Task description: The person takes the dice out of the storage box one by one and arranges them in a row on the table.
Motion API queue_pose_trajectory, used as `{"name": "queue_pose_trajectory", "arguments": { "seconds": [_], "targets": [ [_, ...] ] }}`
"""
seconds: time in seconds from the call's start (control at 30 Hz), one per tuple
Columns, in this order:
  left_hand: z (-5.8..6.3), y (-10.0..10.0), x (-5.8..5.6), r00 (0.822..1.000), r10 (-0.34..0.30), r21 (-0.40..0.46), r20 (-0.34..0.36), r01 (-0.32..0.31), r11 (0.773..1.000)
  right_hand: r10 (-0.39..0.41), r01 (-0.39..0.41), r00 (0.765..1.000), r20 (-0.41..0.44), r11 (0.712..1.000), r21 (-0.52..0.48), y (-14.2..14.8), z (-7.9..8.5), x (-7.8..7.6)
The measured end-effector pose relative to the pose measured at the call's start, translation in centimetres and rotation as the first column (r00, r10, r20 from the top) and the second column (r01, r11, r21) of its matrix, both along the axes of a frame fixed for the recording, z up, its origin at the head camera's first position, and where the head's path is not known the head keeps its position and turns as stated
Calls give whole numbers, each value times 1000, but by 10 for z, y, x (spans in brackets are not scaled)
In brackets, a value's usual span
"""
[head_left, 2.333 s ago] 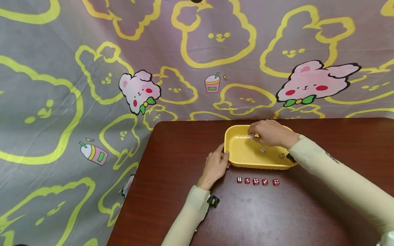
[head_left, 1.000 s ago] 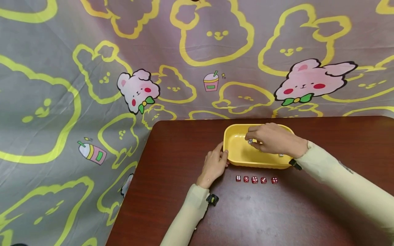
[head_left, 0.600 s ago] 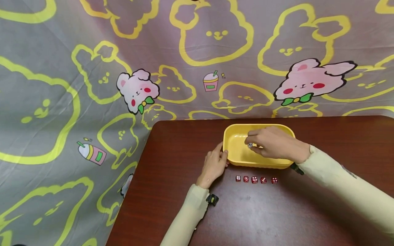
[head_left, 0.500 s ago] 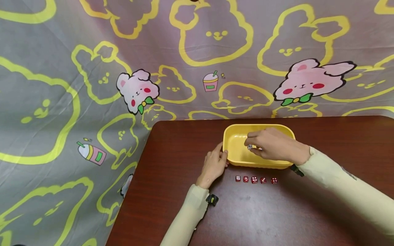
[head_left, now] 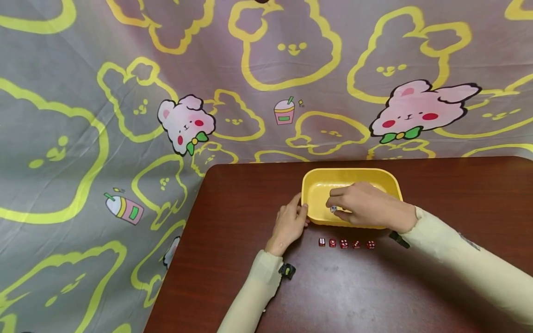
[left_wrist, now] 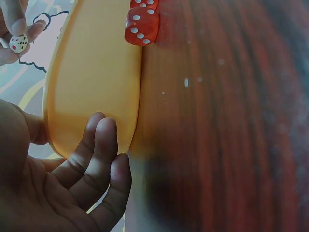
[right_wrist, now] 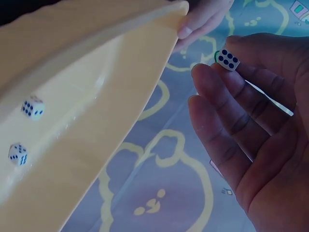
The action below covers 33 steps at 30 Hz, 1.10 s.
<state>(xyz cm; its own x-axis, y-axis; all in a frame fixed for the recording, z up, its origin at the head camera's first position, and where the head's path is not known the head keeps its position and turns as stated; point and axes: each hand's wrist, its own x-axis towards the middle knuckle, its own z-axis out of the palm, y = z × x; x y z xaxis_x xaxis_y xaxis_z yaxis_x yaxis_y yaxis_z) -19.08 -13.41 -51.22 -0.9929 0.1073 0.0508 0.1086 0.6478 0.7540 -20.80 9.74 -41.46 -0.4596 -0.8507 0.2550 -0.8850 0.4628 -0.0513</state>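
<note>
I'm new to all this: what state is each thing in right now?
Yellow tray: upright, open-topped
Loose white dice: two visible, lying inside the tray
Held white die: pinched between thumb and fingers
Right hand: pinching that die
Left hand: touching the tray's left end
Red dice: five, spaced in a row
Patterned cloth: hanging, lightly creased

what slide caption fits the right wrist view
The right grip pinches a white die; two more dice lie in the yellow tray.
</note>
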Motion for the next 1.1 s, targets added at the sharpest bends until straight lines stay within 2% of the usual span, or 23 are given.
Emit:
{"name": "queue_pose_trajectory", "arguments": {
  "seconds": [0.47, 0.87, 1.1],
  "targets": [
    [-1, 1, 0, 1000, 3, -4, -2, -3, 1000, 38, -38, 999, 0, 999, -26, -6, -14, 12],
    [1, 1, -1, 1000, 5, -16, -14, -6, 1000, 92, -91, 993, 77, 996, -21, -14, -23, 21],
    [0, 1, -1, 1000, 4, -19, -15, -4, 1000, 135, -134, 990, 49, 990, -41, -19, -36, 28]
  ]
}}
